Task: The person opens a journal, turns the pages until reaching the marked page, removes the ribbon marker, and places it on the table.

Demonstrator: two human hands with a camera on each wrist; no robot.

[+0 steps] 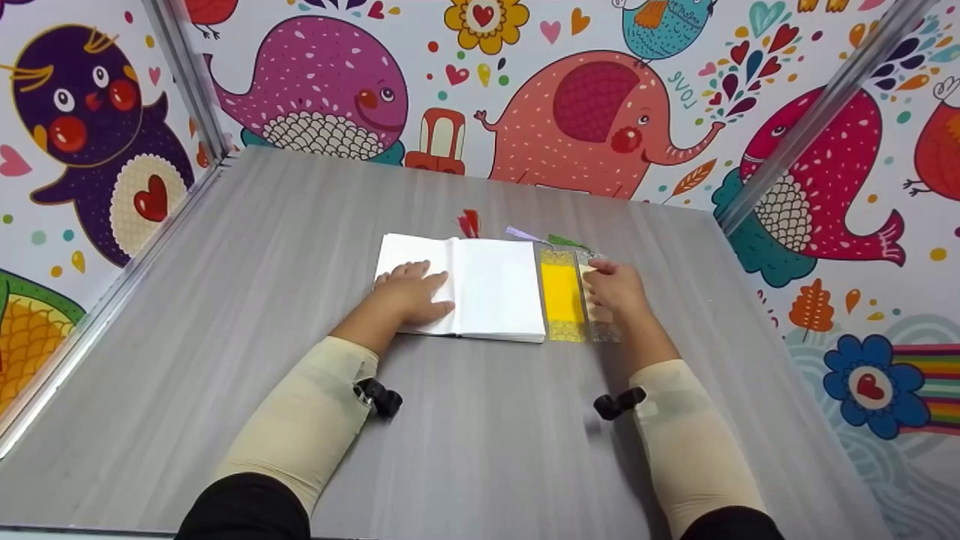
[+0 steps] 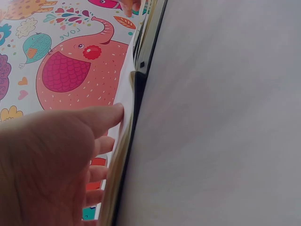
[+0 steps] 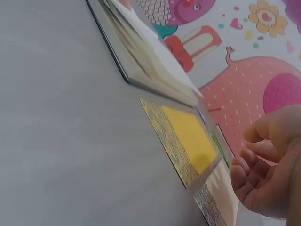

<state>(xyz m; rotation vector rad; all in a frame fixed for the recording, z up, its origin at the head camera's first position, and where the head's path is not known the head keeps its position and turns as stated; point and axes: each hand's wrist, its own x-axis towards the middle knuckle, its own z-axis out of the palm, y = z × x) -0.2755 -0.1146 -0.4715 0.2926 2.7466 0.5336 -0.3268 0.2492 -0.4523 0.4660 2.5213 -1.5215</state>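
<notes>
While an open book (image 1: 480, 289) lies flat near the middle of a grey woodgrain tabletop (image 1: 225, 315), a person's left hand (image 1: 412, 291) rests on its blank left page, fingers straight and spread, palm down. Just to the right of the book, a yellow bookmark (image 1: 562, 295) with a glittery border lies alongside the right page's edge, and beside that sits a second, paler bookmark (image 1: 598, 307), partly covered by the right hand (image 1: 615, 287). That hand's fingers curl loosely over the pale bookmark; the right wrist view shows them bent close above it, though whether they actually pinch it cannot be told. Tassels fan out on the tabletop beyond the book and bookmarks: a red tassel (image 1: 469, 222) at the book's spine, a lilac tassel (image 1: 521, 234) and a green tassel (image 1: 567, 241) further right. Both forearms wear beige sleeves (image 1: 315, 412), each with a small black camera mount (image 1: 381, 397) at the wrist. Bright cartoon wall panels (image 1: 600, 120) of whales, an elephant and birds close in three sides of the tabletop, joined by metal corner posts (image 1: 191, 82).
</notes>
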